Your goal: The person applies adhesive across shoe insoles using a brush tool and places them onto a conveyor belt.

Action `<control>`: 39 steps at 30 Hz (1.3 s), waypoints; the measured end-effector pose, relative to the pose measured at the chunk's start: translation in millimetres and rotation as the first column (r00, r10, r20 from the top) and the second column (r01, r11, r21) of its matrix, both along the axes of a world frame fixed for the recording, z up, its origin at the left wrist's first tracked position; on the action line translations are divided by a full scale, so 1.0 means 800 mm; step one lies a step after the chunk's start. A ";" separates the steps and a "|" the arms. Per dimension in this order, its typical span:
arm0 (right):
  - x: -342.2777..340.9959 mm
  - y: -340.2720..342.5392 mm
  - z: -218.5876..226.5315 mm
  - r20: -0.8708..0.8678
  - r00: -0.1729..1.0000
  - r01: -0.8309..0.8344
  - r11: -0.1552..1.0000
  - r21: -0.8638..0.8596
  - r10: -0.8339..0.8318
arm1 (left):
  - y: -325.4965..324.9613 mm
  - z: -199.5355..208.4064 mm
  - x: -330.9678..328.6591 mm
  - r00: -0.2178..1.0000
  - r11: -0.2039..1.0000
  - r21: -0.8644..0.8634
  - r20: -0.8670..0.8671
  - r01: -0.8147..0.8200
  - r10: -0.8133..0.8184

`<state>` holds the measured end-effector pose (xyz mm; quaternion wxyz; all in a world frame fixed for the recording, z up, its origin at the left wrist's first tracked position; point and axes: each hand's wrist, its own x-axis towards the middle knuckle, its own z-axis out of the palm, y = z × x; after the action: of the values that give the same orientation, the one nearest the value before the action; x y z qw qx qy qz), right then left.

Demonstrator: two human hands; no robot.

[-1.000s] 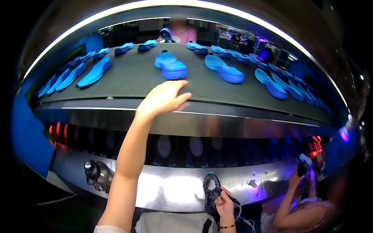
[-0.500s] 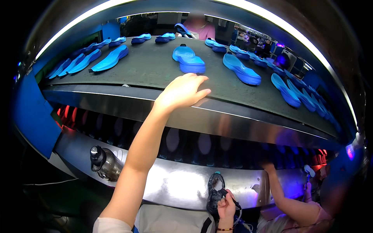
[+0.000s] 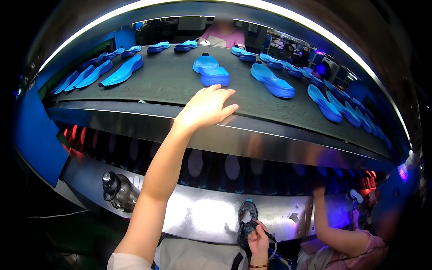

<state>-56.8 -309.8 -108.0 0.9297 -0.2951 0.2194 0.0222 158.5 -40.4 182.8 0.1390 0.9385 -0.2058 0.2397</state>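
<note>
My left hand (image 3: 208, 105) reaches over the metal edge to the belt. Its fingers are spread, with the tips at the near end of a pair of stacked blue soles (image 3: 210, 69); whether they touch is hard to tell. Low in the view, my right hand (image 3: 258, 240) is closed round a thin dark brush (image 3: 265, 231) with a pale tube running from it. The brush's light tip lies over a dark, sole-shaped piece (image 3: 243, 234) with a teal end, which rests on the metal shelf.
Blue soles (image 3: 123, 72) lie along both sides of the dark belt (image 3: 166, 83). A water bottle (image 3: 120, 191) stands on the metal shelf (image 3: 193, 216), left of my forearm. Across the belt sits a person (image 3: 225, 33); a co-worker's arm (image 3: 320, 216) reaches under the belt at right.
The view has shifted slightly. The blue sole that was raised before the person across the belt no longer shows there. My left hand stays at the stacked soles.
</note>
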 end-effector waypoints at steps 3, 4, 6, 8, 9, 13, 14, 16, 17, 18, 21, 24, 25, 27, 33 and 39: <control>0.000 -0.002 0.002 0.016 1.000 -0.024 1.000 0.008 0.024 | -0.002 -0.003 0.001 0.998 1.000 -0.009 0.063 0.015 -0.015; 0.001 -0.003 0.002 -0.016 1.000 -0.013 1.000 -0.008 0.013 | -0.002 -0.003 0.002 0.998 1.000 -0.021 0.057 0.020 -0.019; 0.002 -0.005 0.000 0.019 0.999 -0.033 0.999 -0.022 0.033 | -0.003 -0.002 0.001 1.000 0.999 -0.032 0.019 0.020 -0.020; 0.002 -0.007 -0.005 0.016 0.999 -0.043 0.998 -0.045 0.044 | -0.004 -0.001 0.000 1.000 0.999 -0.030 -0.014 0.015 -0.016; 0.001 -0.008 -0.008 0.009 0.999 -0.033 0.999 -0.035 0.034 | -0.004 -0.001 0.000 0.999 1.000 -0.022 -0.029 0.013 -0.014; 0.006 -0.010 -0.025 -0.011 1.000 -0.025 1.000 0.008 0.026 | -0.006 -0.001 0.004 1.000 0.999 -0.049 -0.020 0.020 -0.021; 0.006 -0.011 -0.028 -0.022 0.999 -0.039 0.999 0.011 0.039 | -0.006 -0.002 0.005 0.999 0.997 -0.072 -0.028 0.017 -0.019; 0.008 -0.011 -0.032 0.002 0.999 -0.044 0.999 0.017 0.044 | -0.006 -0.004 0.006 0.999 0.998 -0.051 -0.038 0.025 -0.027; 0.009 -0.011 -0.031 0.041 0.998 -0.049 0.998 0.035 0.048 | -0.006 -0.004 0.006 1.000 0.999 -0.047 -0.016 0.019 -0.020; 0.008 -0.010 -0.028 -0.011 1.000 -0.015 1.000 0.008 0.015 | -0.006 -0.004 0.005 1.000 0.998 -0.052 0.002 0.024 -0.024; 0.009 -0.004 -0.009 -0.036 0.997 -0.067 0.998 0.005 0.067 | -0.006 -0.001 0.003 0.998 0.996 -0.084 -0.058 0.032 -0.037; 0.008 0.000 0.009 -0.069 0.995 -0.071 0.997 0.002 0.071 | -0.006 0.001 0.000 0.996 0.995 -0.089 -0.068 0.048 -0.054; 0.008 0.001 0.012 -0.083 0.994 -0.069 0.998 -0.006 0.069 | -0.006 0.002 -0.001 0.993 0.995 -0.089 -0.101 0.044 -0.053; 0.007 0.001 0.012 -0.038 0.994 -0.102 0.994 0.038 0.104 | -0.007 0.002 -0.002 0.993 0.995 -0.090 -0.110 0.041 -0.051; 0.005 -0.012 -0.015 0.007 0.994 -0.113 0.992 0.052 0.113 | -0.010 0.001 -0.002 0.992 0.996 -0.088 -0.124 0.022 -0.032; 0.000 -0.032 -0.039 0.040 0.984 -0.177 0.976 0.127 0.173 | -0.011 0.004 -0.004 0.989 0.996 -0.085 -0.148 0.001 -0.014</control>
<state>-56.4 -335.4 -139.1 0.9444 -0.2524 0.1774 0.1139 155.5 -49.0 185.6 0.1946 0.9463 -0.1880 0.1770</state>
